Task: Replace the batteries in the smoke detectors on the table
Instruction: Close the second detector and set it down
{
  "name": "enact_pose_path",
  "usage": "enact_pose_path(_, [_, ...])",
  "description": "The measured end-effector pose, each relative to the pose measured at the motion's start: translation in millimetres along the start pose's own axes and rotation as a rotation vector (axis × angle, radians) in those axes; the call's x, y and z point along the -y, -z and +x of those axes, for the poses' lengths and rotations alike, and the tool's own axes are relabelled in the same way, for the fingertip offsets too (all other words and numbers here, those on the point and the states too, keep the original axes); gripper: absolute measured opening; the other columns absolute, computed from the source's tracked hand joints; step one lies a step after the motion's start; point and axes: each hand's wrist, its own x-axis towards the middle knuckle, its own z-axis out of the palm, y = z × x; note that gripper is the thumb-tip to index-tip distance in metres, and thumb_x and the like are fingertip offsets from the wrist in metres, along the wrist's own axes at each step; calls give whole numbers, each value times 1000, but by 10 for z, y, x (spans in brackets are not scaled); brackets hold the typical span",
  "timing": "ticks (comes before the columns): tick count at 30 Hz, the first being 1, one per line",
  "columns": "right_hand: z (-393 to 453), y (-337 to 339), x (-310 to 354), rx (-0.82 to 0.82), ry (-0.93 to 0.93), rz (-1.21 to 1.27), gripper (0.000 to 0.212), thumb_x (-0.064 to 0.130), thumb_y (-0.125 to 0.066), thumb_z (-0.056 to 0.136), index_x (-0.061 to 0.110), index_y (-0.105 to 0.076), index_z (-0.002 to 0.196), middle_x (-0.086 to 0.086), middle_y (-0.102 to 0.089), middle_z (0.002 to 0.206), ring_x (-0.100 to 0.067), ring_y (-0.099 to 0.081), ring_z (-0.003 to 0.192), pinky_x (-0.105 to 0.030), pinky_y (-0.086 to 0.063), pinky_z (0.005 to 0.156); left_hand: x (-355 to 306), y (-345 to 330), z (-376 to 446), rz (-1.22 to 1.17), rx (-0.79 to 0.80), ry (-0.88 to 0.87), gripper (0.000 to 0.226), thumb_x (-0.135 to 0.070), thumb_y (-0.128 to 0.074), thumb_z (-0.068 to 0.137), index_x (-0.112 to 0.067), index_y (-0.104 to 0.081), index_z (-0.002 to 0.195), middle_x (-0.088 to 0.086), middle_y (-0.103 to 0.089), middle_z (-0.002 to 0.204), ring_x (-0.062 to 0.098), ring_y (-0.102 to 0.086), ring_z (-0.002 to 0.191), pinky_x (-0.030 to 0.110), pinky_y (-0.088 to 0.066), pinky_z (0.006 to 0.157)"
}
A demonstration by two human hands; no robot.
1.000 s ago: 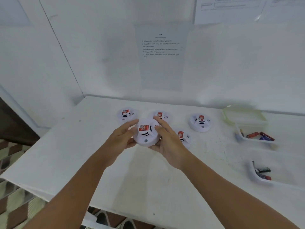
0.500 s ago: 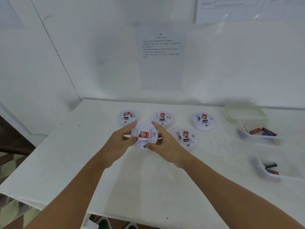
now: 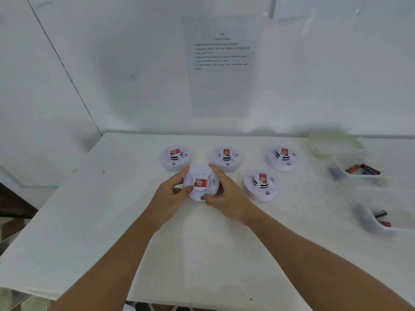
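The left hand (image 3: pixel 171 197) and right hand (image 3: pixel 226 197) each have a grip on the held smoke detector (image 3: pixel 200 183), fingers curled round its rim, above the tabletop (image 3: pixel 112 221). Four other detectors sit behind and right of it; battery trays (image 3: pixel 359 176) lie far right.

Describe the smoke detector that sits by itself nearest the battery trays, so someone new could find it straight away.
Start at the white table and find the back row of three smoke detectors. The one you want, the lone detector, sits in front of that row, right of the detector held in both hands. Unlike its neighbours, it is neither in the row nor held.
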Motion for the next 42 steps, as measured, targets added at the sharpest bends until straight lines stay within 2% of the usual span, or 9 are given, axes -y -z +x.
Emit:
enact_pose_path(5, [70, 4, -40, 20, 29, -14, 81, 21, -73, 83, 34, -34, 153, 13, -62, 136, -12, -62, 124, -49, -52, 105, 83, 2, 14, 10, -6, 21, 54, -21, -62, 102, -38, -46, 151, -14, -73, 124, 2, -67, 114, 19, -50, 95])
enact_pose_path(12, [91, 9, -102, 29, 23, -5, 86, 19, -74, 86, 35, -29, 157, 16, -57, 141, -6, -59, 126, -42, -52, 107, 119, -25, 8, 1, -12, 9, 54, -22, -60, 103, -40, -45, 151, -14, -73, 122, 0, -67, 111, 11, -51, 89])
enact_pose_path(17, [82, 2, -92, 27, 21, -2, 88, 24, -75, 83, 37, -28, 157, 16, -57, 142, -9, -58, 128, -44, -52, 107, 111, -34, 7, -1, -17, 7, 53, -23, -60, 103, -40, -45, 151, -14, -72, 122, -2, -66, 109, 11, -51, 88])
enact_pose_path(26, [92, 8, -98, 37, 54, -32, 82, 22, -72, 85, 36, -32, 154, 13, -59, 140, -14, -59, 127, -48, -53, 105, 111, -34, 8, 1, -15, 11, 53, -24, -60, 102, -35, -46, 152, -12, -72, 123, -2, -66, 108, 7, -50, 83])
enact_pose_path(31, [91, 16, -117, 24, 77, -44, 76, 16, -72, 87, 35, -36, 151, 14, -61, 136, -13, -60, 125, -46, -54, 104, 105, -47, 0, -7, -21, 10, 53, -22, -61, 102, -34, -47, 151, -11, -72, 123, -4, -67, 106, 6, -49, 82])
enact_pose_path(34, [88, 9, -107, 23, 89, -28, 79, 22, -74, 87, 31, -34, 154, 12, -59, 141, -13, -58, 130, -46, -51, 107, 114, -45, 3, -14, -26, 10, 53, -21, -61, 102, -34, -47, 152, -11, -72, 123, -4, -67, 105, 7, -49, 82])
enact_pose_path(38, [81, -5, -91, 42, 63, 2, 81, 21, -73, 86, 33, -33, 155, 12, -58, 142, -13, -57, 130, -45, -52, 107, 117, -40, 3, 1, -15, 11, 54, -24, -60, 103, -34, -45, 153, -11, -71, 124, -4, -66, 107, 7, -50, 83])
enact_pose_path(40, [70, 16, -84, 65, 44, 30, 82, 20, -71, 89, 34, -28, 158, 12, -54, 147, -10, -55, 132, -42, -50, 109, 120, -35, 0, -6, -18, 11, 53, -23, -60, 103, -35, -45, 152, -11, -72, 123, -2, -67, 107, 8, -51, 84])
enact_pose_path(42, [45, 67, -77, 105, 3, 66, 84, 20, -68, 96, 35, -18, 162, 13, -47, 153, -2, -52, 133, -30, -49, 109, 119, -37, -6, -13, -21, 10, 53, -22, -61, 102, -36, -46, 151, -12, -72, 123, -2, -67, 108, 8, -51, 84])
